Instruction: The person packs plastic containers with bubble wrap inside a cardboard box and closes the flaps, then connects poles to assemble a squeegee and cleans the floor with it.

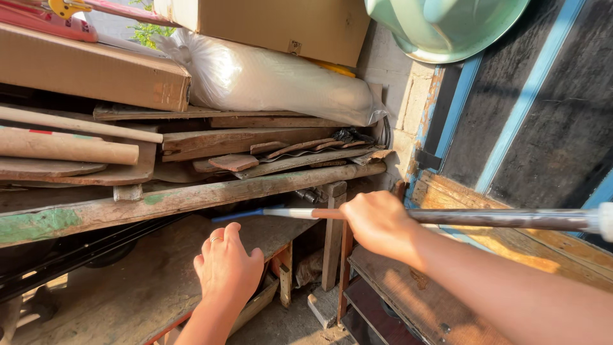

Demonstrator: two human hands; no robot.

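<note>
1. Left hand (225, 268) unclenched, flat on the wooden board (128, 287).
2. Right hand (377, 223) clenched round the long pole (498, 218); likely light, stiff, smooth and slippery, so grip mid-shaft.
3. Pole tip pokes beyond the hands, under the green-stained beam (191, 198).

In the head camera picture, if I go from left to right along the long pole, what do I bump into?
Blue tip → silver part of the pole → right hand wrapped around it → dark part of the pole → white end at the picture's edge. The left hand lies lower, flat on the wooden board.
</note>
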